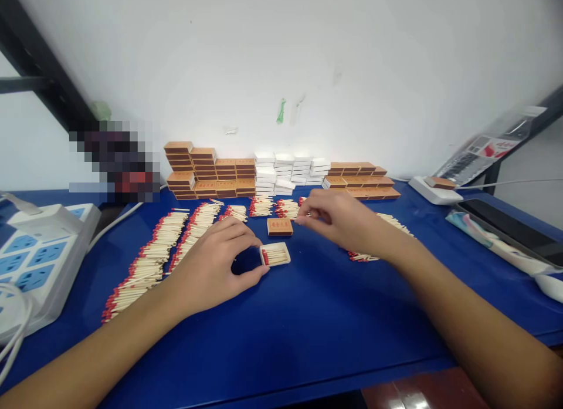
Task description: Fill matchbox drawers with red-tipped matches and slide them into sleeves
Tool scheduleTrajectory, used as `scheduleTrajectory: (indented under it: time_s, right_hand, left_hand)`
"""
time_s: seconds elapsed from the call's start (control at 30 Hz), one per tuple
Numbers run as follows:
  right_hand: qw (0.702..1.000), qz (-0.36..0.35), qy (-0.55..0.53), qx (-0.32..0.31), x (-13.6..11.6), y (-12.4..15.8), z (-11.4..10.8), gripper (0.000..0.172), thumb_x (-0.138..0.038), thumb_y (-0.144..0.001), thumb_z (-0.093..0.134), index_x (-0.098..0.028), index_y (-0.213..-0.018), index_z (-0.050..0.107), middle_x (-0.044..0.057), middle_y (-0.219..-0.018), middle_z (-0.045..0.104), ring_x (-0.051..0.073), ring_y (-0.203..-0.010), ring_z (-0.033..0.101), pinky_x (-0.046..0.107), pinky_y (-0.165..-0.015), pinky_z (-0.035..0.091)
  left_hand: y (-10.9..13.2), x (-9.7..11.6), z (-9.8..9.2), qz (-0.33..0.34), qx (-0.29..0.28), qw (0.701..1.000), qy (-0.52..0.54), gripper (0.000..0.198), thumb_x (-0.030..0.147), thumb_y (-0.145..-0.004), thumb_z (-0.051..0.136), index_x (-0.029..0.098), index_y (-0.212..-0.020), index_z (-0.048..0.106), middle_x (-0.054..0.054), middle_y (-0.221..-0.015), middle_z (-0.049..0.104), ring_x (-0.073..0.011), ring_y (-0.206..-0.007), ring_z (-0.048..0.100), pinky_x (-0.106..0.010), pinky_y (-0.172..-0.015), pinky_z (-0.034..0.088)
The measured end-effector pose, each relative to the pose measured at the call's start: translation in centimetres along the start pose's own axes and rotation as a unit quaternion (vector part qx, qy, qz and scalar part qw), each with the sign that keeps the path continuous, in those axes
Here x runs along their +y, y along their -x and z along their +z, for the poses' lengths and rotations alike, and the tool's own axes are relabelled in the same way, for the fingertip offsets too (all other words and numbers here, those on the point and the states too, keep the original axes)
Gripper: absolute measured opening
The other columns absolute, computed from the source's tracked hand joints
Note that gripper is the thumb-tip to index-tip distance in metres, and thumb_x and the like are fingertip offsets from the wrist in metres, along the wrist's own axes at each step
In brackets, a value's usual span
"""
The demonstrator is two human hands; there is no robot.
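My left hand (220, 265) grips the left end of a small white matchbox tray (288, 257) between thumb and fingers. Several red-tipped matches (275, 256) lie in the tray, heads to the left. Just behind it, an orange matchbox sleeve (280, 227) rests flat on the blue table. Over the table to the right of this sleeve is my right hand (338, 221), its thumb and index finger pinched together. A tiny bit of something shows at those fingers, too small to make out. A heap of matches (287, 209) lies close to its fingertips.
Long rows of matches (145, 262) spread at left, and more matches (393, 222) lie partly behind my right arm. Stacked orange matchboxes (226, 189) and white trays (266, 174) line the wall. A power strip (48, 262) stands left; a phone (510, 227) and bottle (488, 145) are right.
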State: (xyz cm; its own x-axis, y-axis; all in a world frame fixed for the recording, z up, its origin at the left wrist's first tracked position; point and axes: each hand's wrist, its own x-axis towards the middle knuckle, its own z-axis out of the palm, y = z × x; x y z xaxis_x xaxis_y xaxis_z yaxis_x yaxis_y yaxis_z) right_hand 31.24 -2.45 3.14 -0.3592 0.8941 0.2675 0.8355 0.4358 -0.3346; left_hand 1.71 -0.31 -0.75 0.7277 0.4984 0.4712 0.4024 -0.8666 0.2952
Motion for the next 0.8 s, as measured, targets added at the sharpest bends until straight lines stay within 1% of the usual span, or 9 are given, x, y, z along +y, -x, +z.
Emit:
scheduleTrajectory:
  time_s: [0.03,0.1,0.17,0.23,0.33,0.43,0.6,0.8]
  right_hand:
    - [1.000,0.022,0.020,0.005,1.0,-0.1,-0.5,0.019,-0.031,-0.103,0.063,-0.020,-0.092,0.074,0.006,-0.086,0.069,0.020,-0.077,0.060,0.033,-0.070,0.041]
    - [0.997,0.058,0.046,-0.012,3.0,-0.2,-1.2,0.018,-0.031,-0.100,0.064,-0.020,-0.091,0.077,0.007,-0.085,0.070,0.021,-0.076,0.060,0.033,-0.068,0.039]
    - [0.995,0.076,0.053,-0.046,4.4,-0.3,-1.5,0.016,-0.031,-0.096,0.067,-0.021,-0.092,0.079,0.007,-0.085,0.070,0.021,-0.075,0.060,0.033,-0.067,0.040]
    - [0.993,0.082,0.051,-0.074,5.2,-0.4,-1.3,0.015,-0.030,-0.093,0.069,-0.021,-0.092,0.080,0.006,-0.086,0.071,0.021,-0.075,0.060,0.033,-0.068,0.041]
    - [0.991,0.087,0.047,-0.091,5.5,-0.5,-0.8,0.014,-0.029,-0.092,0.068,-0.020,-0.091,0.079,0.007,-0.087,0.072,0.021,-0.076,0.060,0.033,-0.069,0.042]
    - [0.991,0.090,0.039,-0.094,5.6,-0.6,-0.5,0.015,-0.031,-0.093,0.067,-0.020,-0.088,0.077,0.007,-0.086,0.072,0.021,-0.075,0.060,0.033,-0.068,0.041]
    - [0.990,0.094,0.050,-0.092,5.8,-0.6,-0.8,0.014,-0.030,-0.092,0.068,-0.020,-0.093,0.078,0.007,-0.086,0.072,0.020,-0.074,0.060,0.032,-0.068,0.040]
    - [0.990,0.082,0.049,-0.100,5.4,-0.6,-0.7,0.017,-0.030,-0.094,0.065,-0.020,-0.090,0.078,0.008,-0.088,0.073,0.022,-0.078,0.062,0.034,-0.070,0.042]
  left_hand:
    - [0.0,0.0,0.0,0.000,0.000,1.000,0.001,0.020,0.037,-0.098,0.077,0.021,-0.111,0.076,-0.007,-0.105,0.077,-0.0271,-0.106,0.069,-0.047,-0.101,0.055]
    - [0.1,-0.1,-0.1,0.001,-0.001,1.000,0.003,0.020,0.037,-0.099,0.076,0.021,-0.110,0.077,-0.007,-0.104,0.077,-0.0269,-0.106,0.068,-0.047,-0.100,0.055]
    - [0.1,-0.1,-0.2,0.000,-0.003,1.000,0.002,0.020,0.037,-0.099,0.076,0.021,-0.111,0.077,-0.007,-0.104,0.077,-0.0270,-0.106,0.068,-0.046,-0.100,0.056]
    - [0.1,-0.1,-0.4,-0.003,-0.007,1.000,-0.002,0.020,0.037,-0.099,0.075,0.021,-0.111,0.077,-0.007,-0.104,0.077,-0.0271,-0.106,0.067,-0.046,-0.099,0.056]
    - [0.1,-0.1,-0.5,-0.008,-0.011,1.000,-0.005,0.021,0.038,-0.099,0.075,0.021,-0.110,0.077,-0.007,-0.105,0.077,-0.0272,-0.107,0.067,-0.047,-0.101,0.056]
    - [0.1,-0.1,-0.4,-0.004,-0.009,1.000,-0.002,0.021,0.038,-0.099,0.075,0.021,-0.111,0.077,-0.007,-0.104,0.077,-0.0273,-0.107,0.067,-0.048,-0.103,0.055]
    - [0.0,0.0,-0.4,-0.005,-0.006,1.000,-0.001,0.019,0.037,-0.099,0.075,0.021,-0.110,0.077,-0.007,-0.104,0.077,-0.0272,-0.105,0.068,-0.047,-0.102,0.056]
    - [0.1,-0.1,-0.4,-0.009,-0.010,1.000,0.001,0.020,0.038,-0.098,0.075,0.021,-0.110,0.078,-0.008,-0.105,0.077,-0.0276,-0.107,0.068,-0.047,-0.101,0.056]
